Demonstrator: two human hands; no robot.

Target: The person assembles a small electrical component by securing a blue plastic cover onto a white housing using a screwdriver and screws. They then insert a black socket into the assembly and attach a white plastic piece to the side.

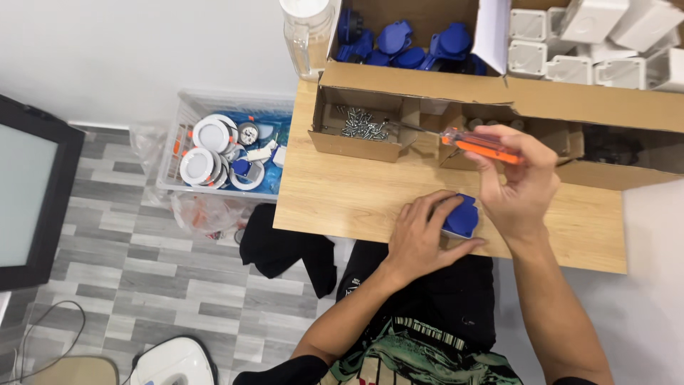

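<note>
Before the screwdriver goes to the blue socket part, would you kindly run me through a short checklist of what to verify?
1. Left hand steadies the blue socket part on the wooden table: ok.
2. Right hand has a firm grip on the orange screwdriver: ok.
3. Screwdriver tip aimed at the part: not ok, it points toward the small box of screws.
4. Screw already on the tip: cannot tell.
5. Screws within reach in that box: ok.
</note>
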